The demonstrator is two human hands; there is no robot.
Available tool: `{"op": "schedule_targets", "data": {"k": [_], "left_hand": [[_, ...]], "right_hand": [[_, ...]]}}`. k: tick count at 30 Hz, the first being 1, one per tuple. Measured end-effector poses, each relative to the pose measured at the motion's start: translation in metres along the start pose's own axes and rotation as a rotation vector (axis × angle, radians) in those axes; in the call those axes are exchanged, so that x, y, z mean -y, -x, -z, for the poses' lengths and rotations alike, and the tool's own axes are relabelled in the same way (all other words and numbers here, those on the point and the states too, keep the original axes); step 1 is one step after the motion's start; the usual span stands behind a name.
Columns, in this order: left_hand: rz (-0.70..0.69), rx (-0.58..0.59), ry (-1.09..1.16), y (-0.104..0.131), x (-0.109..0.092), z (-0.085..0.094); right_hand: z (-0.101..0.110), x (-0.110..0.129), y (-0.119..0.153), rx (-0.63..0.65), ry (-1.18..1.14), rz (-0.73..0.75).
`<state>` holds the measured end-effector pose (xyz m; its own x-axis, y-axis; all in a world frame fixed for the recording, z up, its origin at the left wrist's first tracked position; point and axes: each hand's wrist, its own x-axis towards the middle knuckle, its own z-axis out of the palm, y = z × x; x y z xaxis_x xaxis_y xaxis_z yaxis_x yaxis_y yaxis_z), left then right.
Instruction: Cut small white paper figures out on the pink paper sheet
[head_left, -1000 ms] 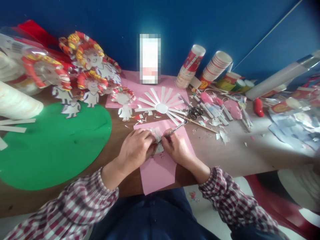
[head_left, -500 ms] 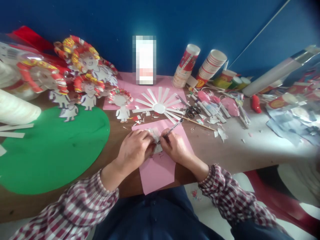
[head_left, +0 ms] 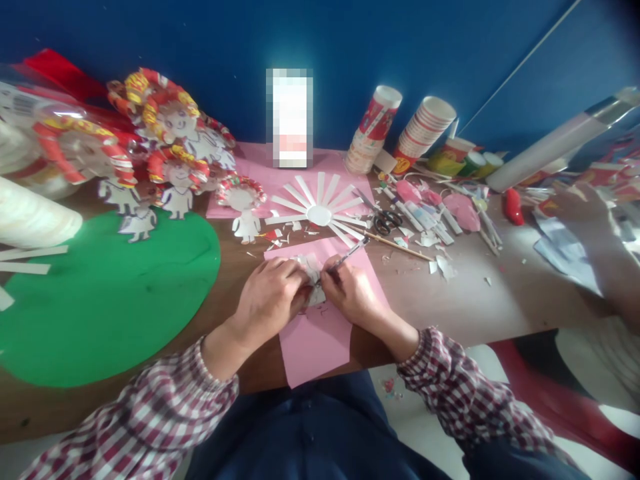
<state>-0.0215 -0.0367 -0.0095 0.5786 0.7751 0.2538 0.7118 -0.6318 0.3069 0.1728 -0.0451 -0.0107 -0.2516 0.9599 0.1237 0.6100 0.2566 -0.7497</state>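
Note:
My right hand (head_left: pixel 353 291) is closed round a pen (head_left: pixel 349 255), its tip down at a small white paper piece (head_left: pixel 314 293). Curled fingers of my left hand (head_left: pixel 273 293) press on that piece from the left. Under both hands lies a pink sheet (head_left: pixel 320 347) that reaches past the table's front edge. Just beyond it sits a white cup cut into spread strips (head_left: pixel 319 215). To its left stands a white paper figure (head_left: pixel 246 227) with a ring of wrapped red and white material on its head.
A green oval sheet (head_left: pixel 115 307) covers the left. Behind are more ringed figures (head_left: pixel 177 190), a blurred-out upright rectangle (head_left: pixel 290 120) and stacked paper cups (head_left: pixel 425 127). Scissors (head_left: pixel 386 221), a stick (head_left: pixel 400 248) and scraps lie right of centre. Another person's arm (head_left: pixel 590 227) is far right.
Another person's arm has come in at the far right, over the grey-blue scraps. My hands, the pen and the white piece show almost no movement.

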Motion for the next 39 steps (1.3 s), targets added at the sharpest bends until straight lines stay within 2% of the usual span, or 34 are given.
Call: {"op": "schedule_targets", "data": {"k": [8, 16, 27, 39], "left_hand": [[0.008, 0.015, 0.002, -0.0007, 0.0004, 0.0006], [0.006, 0.012, -0.003, 0.0004, 0.0007, -0.0006], [-0.002, 0.004, 0.008, -0.0006, 0.0008, -0.0001], [0.005, 0.017, -0.003, -0.0009, 0.0003, 0.0000]], "right_hand": [[-0.0004, -0.0010, 0.0007, 0.017, 0.016, 0.000], [-0.0007, -0.0026, -0.0002, -0.034, -0.043, 0.031], [0.0022, 0.0022, 0.0000, 0.017, 0.002, 0.013], [0.0023, 0.0025, -0.0002, 0.015, 0.015, 0.005]]}}
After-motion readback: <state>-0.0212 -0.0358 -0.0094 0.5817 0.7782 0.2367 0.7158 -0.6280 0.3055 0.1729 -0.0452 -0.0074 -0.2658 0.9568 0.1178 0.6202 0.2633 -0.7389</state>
